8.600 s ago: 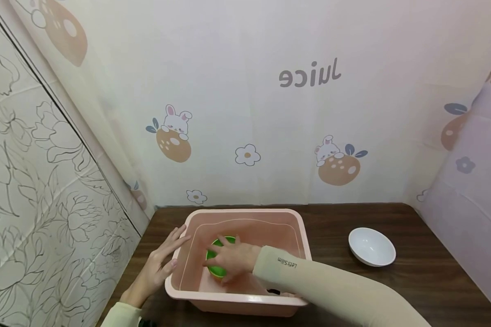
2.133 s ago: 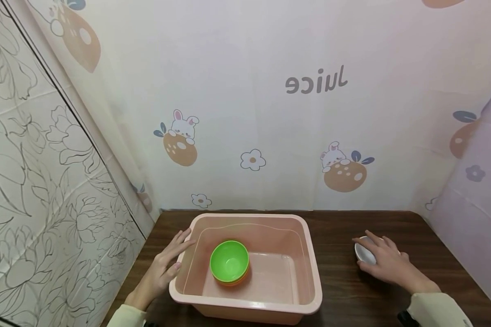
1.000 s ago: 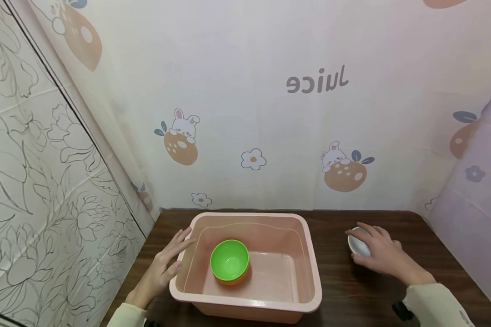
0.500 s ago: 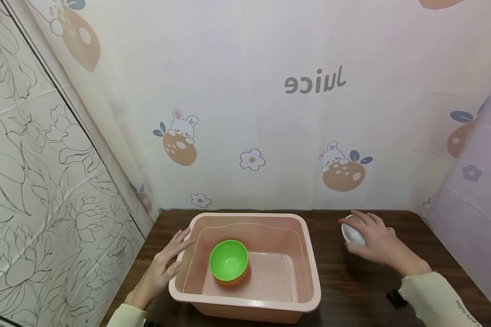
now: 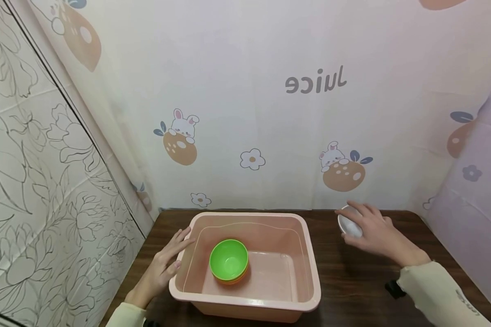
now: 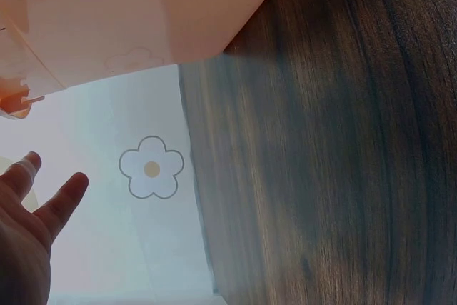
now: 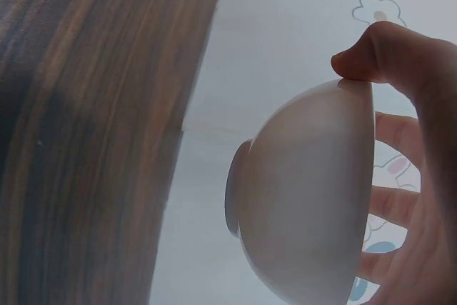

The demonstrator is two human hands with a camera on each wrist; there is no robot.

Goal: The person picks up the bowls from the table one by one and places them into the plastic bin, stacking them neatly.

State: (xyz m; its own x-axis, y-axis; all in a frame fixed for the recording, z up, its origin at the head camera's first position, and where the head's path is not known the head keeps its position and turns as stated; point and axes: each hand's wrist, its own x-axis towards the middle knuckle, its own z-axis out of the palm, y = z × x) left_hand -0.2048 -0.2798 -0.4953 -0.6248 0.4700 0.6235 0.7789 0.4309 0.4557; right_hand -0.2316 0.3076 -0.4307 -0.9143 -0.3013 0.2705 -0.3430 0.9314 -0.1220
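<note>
My right hand [image 5: 374, 231] grips a white bowl [image 5: 349, 222] by its rim, to the right of the basin. In the right wrist view the bowl [image 7: 307, 191] hangs upright over the table, its foot ring down, with the thumb at one side of the rim and the fingers spread along the far side. My left hand [image 5: 163, 265] rests with extended fingers on the left rim of a pink plastic basin [image 5: 245, 302]. Inside the basin, at its left, a green bowl [image 5: 229, 259] sits nested on an orange one [image 5: 231, 281], mostly hidden.
The dark wooden table [image 5: 343, 290] ends at a printed curtain [image 5: 253, 113] behind the basin. A second patterned curtain [image 5: 65, 190] closes off the left side. Basin floor [image 5: 270, 277] shows to the right of the stacked bowls.
Earlier my right hand was in the basin at the green bowl. Since then it has taken the white bowl and lifted it up and leftward. My left hand stays on the basin rim.
</note>
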